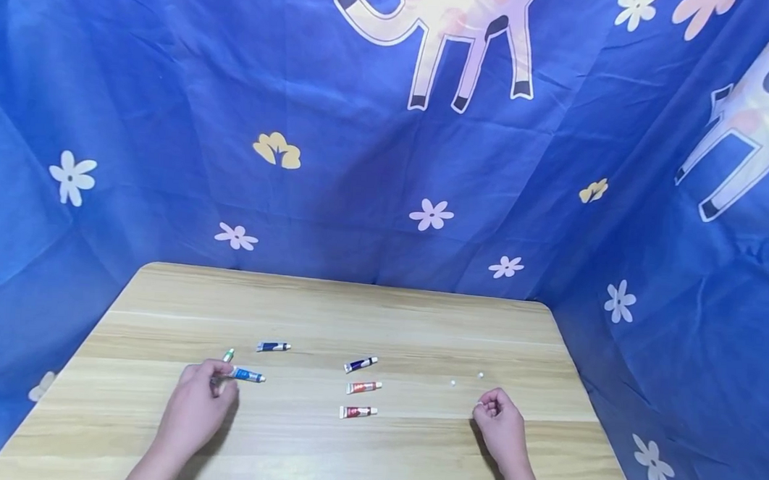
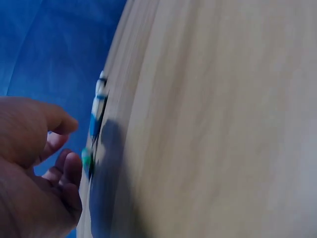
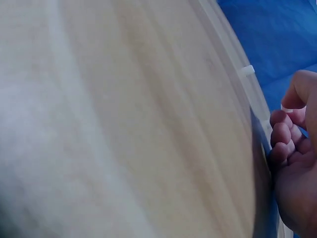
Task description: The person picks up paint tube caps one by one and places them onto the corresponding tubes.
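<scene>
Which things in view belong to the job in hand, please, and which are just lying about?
Likely in the job, at the hands:
White piece, pinched by the right hand
Light blue tube and green tube, by the left hand

Apparently just lying about, untouched:
Two loose white pieces
Two dark blue tubes
Orange tube
Red tube

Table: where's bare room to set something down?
Free: table's far strip, along the blue cloth; near middle, before the red tube; gap between red tube and right hand. Crowded: around left hand, light-blue tube and green tube.
</scene>
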Tool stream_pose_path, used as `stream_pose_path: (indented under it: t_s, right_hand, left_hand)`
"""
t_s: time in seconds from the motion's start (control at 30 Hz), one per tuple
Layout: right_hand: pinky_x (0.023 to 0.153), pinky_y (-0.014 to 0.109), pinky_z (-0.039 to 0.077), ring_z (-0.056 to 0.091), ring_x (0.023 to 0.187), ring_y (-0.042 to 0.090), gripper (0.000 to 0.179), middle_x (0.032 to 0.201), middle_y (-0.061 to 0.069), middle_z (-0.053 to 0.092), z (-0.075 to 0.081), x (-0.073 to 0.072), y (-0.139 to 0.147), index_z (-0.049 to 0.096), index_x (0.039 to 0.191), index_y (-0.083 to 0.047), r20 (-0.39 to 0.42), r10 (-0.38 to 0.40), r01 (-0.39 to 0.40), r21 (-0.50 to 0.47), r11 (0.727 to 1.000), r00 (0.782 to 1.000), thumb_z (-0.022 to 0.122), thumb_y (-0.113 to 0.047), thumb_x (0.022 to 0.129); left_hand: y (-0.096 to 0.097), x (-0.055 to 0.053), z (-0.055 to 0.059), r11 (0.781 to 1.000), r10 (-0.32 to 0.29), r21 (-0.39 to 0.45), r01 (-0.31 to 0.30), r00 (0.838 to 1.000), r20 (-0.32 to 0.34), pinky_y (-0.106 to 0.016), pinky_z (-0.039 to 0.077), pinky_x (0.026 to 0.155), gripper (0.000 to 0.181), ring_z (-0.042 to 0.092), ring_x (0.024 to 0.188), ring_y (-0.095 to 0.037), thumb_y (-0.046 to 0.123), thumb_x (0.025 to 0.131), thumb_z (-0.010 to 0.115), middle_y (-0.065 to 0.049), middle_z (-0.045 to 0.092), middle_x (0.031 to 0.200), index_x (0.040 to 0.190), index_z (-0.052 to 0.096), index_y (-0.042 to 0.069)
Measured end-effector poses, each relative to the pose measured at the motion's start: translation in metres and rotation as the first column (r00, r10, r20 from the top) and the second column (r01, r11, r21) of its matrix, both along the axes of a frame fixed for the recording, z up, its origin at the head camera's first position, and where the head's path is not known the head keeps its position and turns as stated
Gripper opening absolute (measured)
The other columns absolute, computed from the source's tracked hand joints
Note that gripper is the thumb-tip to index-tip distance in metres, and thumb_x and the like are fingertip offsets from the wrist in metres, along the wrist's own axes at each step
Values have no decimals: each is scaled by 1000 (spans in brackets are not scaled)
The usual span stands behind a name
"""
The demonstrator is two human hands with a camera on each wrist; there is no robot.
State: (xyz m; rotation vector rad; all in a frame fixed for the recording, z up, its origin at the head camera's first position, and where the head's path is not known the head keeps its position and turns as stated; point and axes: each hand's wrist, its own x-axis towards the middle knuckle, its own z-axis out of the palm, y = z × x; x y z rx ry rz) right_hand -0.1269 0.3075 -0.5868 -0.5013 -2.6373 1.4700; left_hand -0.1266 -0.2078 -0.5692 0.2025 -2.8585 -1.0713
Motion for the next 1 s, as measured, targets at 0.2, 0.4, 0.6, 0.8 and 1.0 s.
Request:
stream_pose_path:
  t_s: [0.2,0.4,0.6,0.8,1.0]
  right_hand:
    - [69,20,50,57,78,11,15,86,-1,60,3,1,3,62,98,-4,11,-19,20,-51,999,1000,71,0,87]
    - [65,20,49,57,74,8,13,82,-4,62,5,4,7,61,97,-2,1,-37,37,-125,991,999,69,4,89]
    - [54,19,40,49,64,6,13,75,-8,58,11,6,8,59,96,0,-26,-59,51,-240,969,998,67,7,90]
    - [66,19,50,59,74,7,14,84,-5,63,24,8,0,58,97,4,-82,-20,-6,-305,952,996,68,12,89]
    - [71,19,55,63,79,8,15,88,0,65,39,13,-11,58,99,9,-133,41,-80,-305,949,990,69,14,89]
  left_hand:
    - [-21,-6,-2,999,33,2,-33,999,16,-57,55,83,42,60,113,-42,17,102,68,-31,60,124,135,60,-7]
    - [-29,-9,-1,999,36,18,-37,997,61,-64,51,92,49,58,115,-43,19,103,67,-33,60,130,140,54,-9]
    - [-30,-11,-1,999,42,-21,-40,997,66,-60,51,90,50,59,114,-43,23,103,69,-33,63,128,139,56,-10]
    - [-30,-17,-1,996,44,-77,-38,996,79,-57,52,85,51,58,111,-45,26,102,70,-36,64,126,135,58,-12]
    - [-28,-21,-1,993,58,-104,-52,997,59,-48,50,76,42,61,100,-39,24,102,69,-31,69,111,126,63,-10]
